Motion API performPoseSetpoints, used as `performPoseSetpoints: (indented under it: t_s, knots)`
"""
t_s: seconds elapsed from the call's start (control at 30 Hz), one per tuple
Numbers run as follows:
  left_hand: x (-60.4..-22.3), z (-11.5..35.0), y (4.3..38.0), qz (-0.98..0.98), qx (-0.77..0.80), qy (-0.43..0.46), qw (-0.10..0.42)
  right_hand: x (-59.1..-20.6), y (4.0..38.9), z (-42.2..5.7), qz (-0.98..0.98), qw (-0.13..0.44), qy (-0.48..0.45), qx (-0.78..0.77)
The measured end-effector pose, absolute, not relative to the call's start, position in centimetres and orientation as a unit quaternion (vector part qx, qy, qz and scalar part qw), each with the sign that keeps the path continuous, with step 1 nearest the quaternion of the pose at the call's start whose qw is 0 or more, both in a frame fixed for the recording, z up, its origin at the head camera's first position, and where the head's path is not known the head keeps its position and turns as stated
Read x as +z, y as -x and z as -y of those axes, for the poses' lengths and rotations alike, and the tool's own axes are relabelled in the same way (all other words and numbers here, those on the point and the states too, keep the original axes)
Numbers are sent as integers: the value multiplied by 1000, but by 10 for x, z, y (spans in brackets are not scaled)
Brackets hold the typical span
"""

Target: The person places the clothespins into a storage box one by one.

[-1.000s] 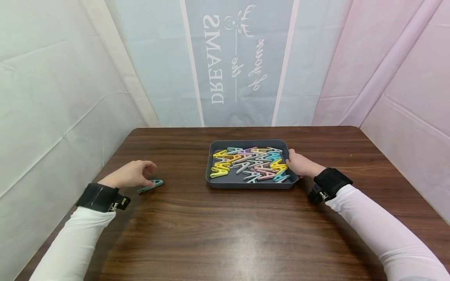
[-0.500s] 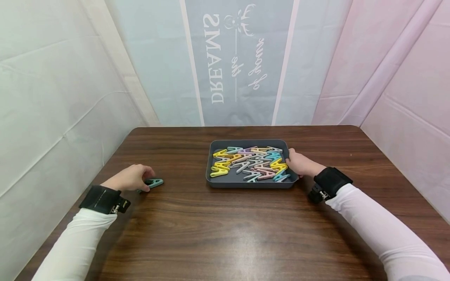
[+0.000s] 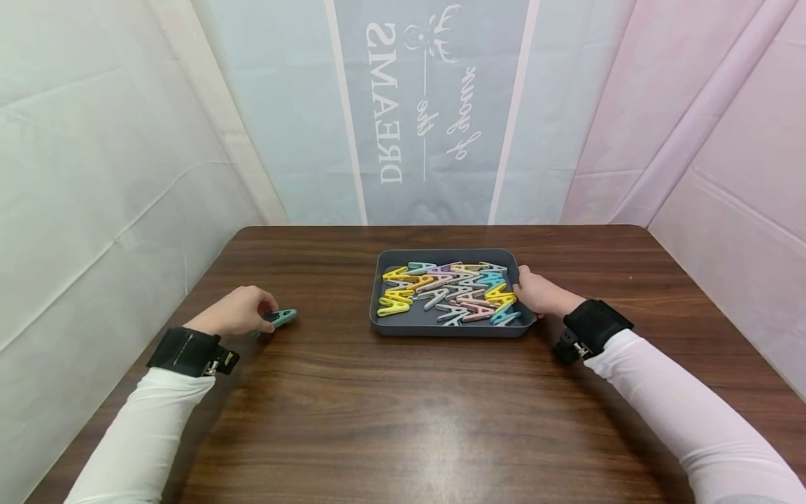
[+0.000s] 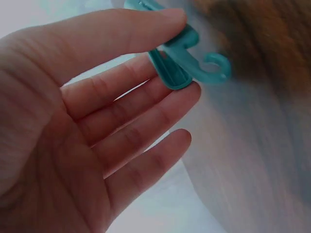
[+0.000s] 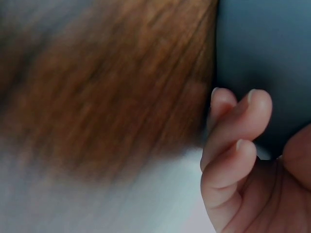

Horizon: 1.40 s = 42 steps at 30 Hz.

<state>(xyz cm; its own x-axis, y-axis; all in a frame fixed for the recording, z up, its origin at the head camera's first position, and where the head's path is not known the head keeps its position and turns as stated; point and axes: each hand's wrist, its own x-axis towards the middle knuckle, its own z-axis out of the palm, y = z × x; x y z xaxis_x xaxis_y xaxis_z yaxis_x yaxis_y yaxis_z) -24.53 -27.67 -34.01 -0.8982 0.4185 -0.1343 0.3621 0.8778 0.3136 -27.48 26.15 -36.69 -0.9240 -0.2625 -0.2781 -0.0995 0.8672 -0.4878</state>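
My left hand (image 3: 239,312) is over the left part of the table, pinching a teal plastic clothespin (image 3: 285,317) between thumb and fingers. In the left wrist view the clothespin (image 4: 181,60) has a hooked end pointing away from the hand, and the thumb covers part of it. A dark grey rectangular tray (image 3: 441,330) sits near the middle of the table, with several clothespins (image 3: 462,290) in yellow, grey, pink, blue and other colours lying in it. My right hand (image 3: 540,292) grips the tray's right side, its fingers curled against the outer wall (image 5: 265,53).
The brown wood-grain table (image 3: 390,406) spreads in front of me. White cloth hangs on the left (image 3: 113,182) and a printed pale blue cloth (image 3: 428,203) behind. A pinkish cloth (image 3: 743,196) hangs at the right.
My left hand lowered onto the teal clothespin, took hold of it between thumb and fingers, and has now raised it slightly. The right hand and the tray stay in place.
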Motion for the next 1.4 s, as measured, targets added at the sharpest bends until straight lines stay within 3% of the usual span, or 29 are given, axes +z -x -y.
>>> performPoseSetpoints:
  t_s: [0.3,0.5,0.9,1.4]
  knots:
    - [-329,247,253,-949,200,-229,79,-369,275,-263,-951,172,90,-240]
    - [-324,213,257,-934,237,-251,89,-368,273,-262,-951,174,95,-239]
    - [-304,138,274,-920,213,-324,61,-369,274,-262,-950,175,91,-244]
    - [-317,71,275,-902,116,-401,110,-369,276,-262,-951,173,85,-241]
